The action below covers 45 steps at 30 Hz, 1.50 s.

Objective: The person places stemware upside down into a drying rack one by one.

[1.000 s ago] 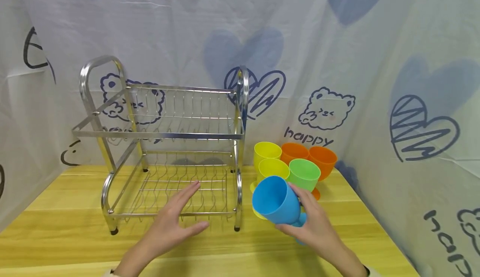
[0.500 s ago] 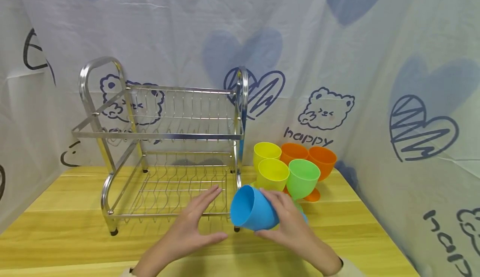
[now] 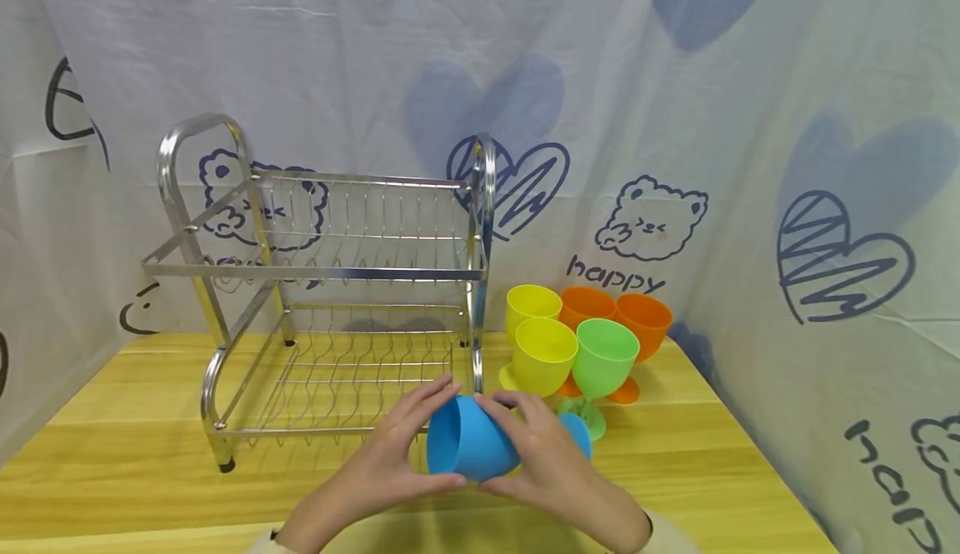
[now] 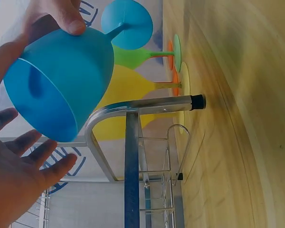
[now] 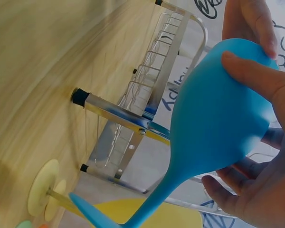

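My right hand [image 3: 551,462] grips the bowl of a blue plastic goblet [image 3: 480,441], its thumb and fingers on opposite sides of the bowl. The goblet lies on its side in the air above the front of the table, mouth toward the left and its round foot to the right. At the mouth, my left hand [image 3: 378,458] spreads its thumb and fingers on either side of the rim. In the left wrist view, those fingers are spread just off the blue goblet's rim [image 4: 42,102]. Seen from the right wrist, the stem [image 5: 154,199] slants down away from the palm.
A two-tier metal dish rack [image 3: 315,272] stands left of centre on the wooden table [image 3: 112,471]. To its right are two yellow goblets [image 3: 545,358], a green goblet [image 3: 606,358] and two orange goblets [image 3: 647,319], all upright. A printed curtain [image 3: 360,79] hangs behind.
My right hand has carried the blue goblet left and down from in front of the other goblets, tipping it further sideways. The left hand has moved right to its rim.
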Tool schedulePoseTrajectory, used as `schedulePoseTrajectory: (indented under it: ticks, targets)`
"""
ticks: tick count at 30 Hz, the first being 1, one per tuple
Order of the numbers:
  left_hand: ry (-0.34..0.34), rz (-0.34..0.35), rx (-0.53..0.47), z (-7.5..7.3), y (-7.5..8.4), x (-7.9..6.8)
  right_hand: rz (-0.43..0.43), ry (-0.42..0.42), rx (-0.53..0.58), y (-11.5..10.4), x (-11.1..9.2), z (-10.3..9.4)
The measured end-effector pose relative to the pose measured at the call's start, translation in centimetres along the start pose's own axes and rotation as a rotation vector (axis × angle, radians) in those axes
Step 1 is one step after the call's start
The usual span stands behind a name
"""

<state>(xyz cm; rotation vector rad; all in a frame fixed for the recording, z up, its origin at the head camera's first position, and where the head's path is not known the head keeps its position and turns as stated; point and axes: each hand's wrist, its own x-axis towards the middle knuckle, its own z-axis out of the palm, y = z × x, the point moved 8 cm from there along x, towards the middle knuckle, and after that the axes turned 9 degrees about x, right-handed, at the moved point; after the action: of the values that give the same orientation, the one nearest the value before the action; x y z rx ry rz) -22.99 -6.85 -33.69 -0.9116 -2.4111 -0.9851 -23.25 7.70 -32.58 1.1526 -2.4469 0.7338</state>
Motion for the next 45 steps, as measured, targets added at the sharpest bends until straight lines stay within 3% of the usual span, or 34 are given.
schedulePoseTrajectory:
  ticks: [9, 15, 18, 22, 28, 32, 35, 38, 42, 45]
  targets:
    - [0.026, 0.060, -0.015, -0.1, 0.2, 0.3, 0.016, -0.004, 0.002, 0.0, 0.0, 0.2]
    - [0.049, 0.020, -0.092, -0.3, -0.2, 0.3, 0.005, 0.011, 0.014, -0.2, -0.1, -0.1]
    - [0.087, 0.006, -0.150, -0.6, -0.5, 0.3, -0.032, 0.073, 0.048, -0.6, -0.4, -0.9]
    - [0.139, -0.015, -0.226, -1.2, -1.2, 0.2, -0.121, 0.218, 0.133, -1.3, -1.1, -2.7]
    - [0.177, -0.126, -0.353, -1.8, -2.7, -0.1, -0.272, 0.398, 0.282, -1.9, -2.5, -4.4]
    - [0.188, -0.266, -0.490, -2.0, -3.7, -0.5, -0.277, 0.452, 0.332, -1.7, -3.3, -4.5]
    - [0.194, -0.363, -0.607, -2.2, -4.2, -0.8, -0.163, 0.447, 0.364, -1.0, -3.6, -4.1]
    - [0.209, -0.384, -0.691, -2.4, -4.2, -0.9, 0.065, 0.368, 0.516, 0.6, -3.5, -3.2]
    - [0.218, -0.370, -0.748, -2.5, -3.7, -0.9, 0.394, 0.196, 0.915, 3.0, -2.9, -1.1]
    - [0.220, -0.358, -0.788, -2.4, -3.2, -0.8, 0.529, 0.131, 1.165, 3.6, -2.4, -0.1]
